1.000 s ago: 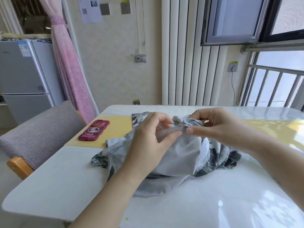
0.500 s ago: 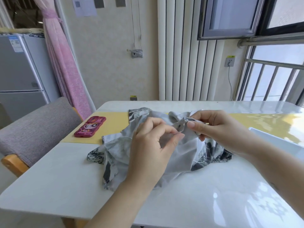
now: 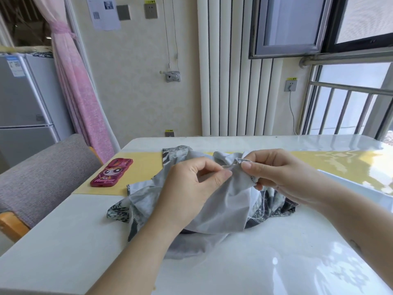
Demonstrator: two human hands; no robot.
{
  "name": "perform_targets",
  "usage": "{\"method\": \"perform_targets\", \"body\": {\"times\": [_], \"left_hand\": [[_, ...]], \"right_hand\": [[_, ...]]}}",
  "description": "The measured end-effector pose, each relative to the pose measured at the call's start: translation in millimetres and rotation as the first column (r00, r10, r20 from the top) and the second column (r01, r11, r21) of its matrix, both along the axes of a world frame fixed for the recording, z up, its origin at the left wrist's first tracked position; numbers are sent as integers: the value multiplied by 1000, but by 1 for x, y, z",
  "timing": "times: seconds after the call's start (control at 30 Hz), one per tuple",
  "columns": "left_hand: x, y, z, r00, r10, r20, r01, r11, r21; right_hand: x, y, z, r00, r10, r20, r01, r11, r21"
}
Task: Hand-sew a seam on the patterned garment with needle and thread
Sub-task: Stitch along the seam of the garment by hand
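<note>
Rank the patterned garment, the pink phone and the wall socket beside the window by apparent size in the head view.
1. patterned garment
2. pink phone
3. wall socket, smallest here, but also farthest from the camera, so its real size is unsure.

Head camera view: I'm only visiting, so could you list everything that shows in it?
garment: 1, grey with dark pattern, table centre
table: 1, glossy white, foreground
mat: 1, yellow, far half of table
phone: 1, red cartoon case, on mat, left
chair: 1, grey with wooden frame, left of table
fridge: 1, silver, far left
curtain: 1, pink, beside fridge
radiator: 1, white, back wall
left hand: 1, pinches garment
right hand: 1, pinches garment's edge
</note>
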State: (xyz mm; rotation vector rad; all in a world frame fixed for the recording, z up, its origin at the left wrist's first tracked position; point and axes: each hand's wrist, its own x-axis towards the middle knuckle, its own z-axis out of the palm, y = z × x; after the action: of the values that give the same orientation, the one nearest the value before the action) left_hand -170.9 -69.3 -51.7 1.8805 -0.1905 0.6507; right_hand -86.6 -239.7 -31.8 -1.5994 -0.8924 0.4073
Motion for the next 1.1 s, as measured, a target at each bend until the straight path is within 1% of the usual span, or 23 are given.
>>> {"method": "perform_targets", "body": {"times": [0.13, 0.27, 0.33, 0.4, 0.47, 0.6, 0.67, 0.77, 0.9, 1.0, 1.1], "left_hand": [[3, 0, -2, 1000, -7, 15, 8, 999, -54], [8, -1, -6, 999, -48, -13, 46, 993, -108], [9, -3, -7, 996, -70, -56, 65, 993, -96], [11, -5, -7, 995, -54, -81, 50, 997, -52], [11, -9, -7, 997, -38, -66, 37, 999, -15], [9, -19, -5, 998, -66, 24, 65, 998, 11], [12, -20, -7, 997, -68, 38, 69, 997, -17], [18, -18, -8, 992, -121, 33, 124, 988, -88], [26, -12, -5, 978, -200, -58, 189, 971, -148], [36, -8, -8, 964, -227, -138, 201, 963, -181], [48, -9, -12, 966, -205, -160, 169, 962, -213]], "right_hand": [[-5, 1, 2, 997, 11, -78, -10, 1000, 15], [-6, 3, -4, 989, -13, -149, 22, 998, 61], [-5, 3, -7, 991, -38, -130, 45, 998, 50], [-4, 3, -9, 995, -74, -74, 76, 997, 26], [-3, 3, -9, 994, -100, -40, 101, 994, 29], [-2, 3, -9, 994, -97, -45, 99, 994, 37], [0, 2, -9, 994, -91, -56, 93, 995, 35], [2, 1, -9, 995, -81, -57, 82, 996, 27], [12, -2, -6, 998, -54, -34, 53, 998, -32], [25, -5, -9, 998, -63, -24, 61, 994, -90], [37, -7, -13, 990, -126, 66, 135, 979, -150]]}}
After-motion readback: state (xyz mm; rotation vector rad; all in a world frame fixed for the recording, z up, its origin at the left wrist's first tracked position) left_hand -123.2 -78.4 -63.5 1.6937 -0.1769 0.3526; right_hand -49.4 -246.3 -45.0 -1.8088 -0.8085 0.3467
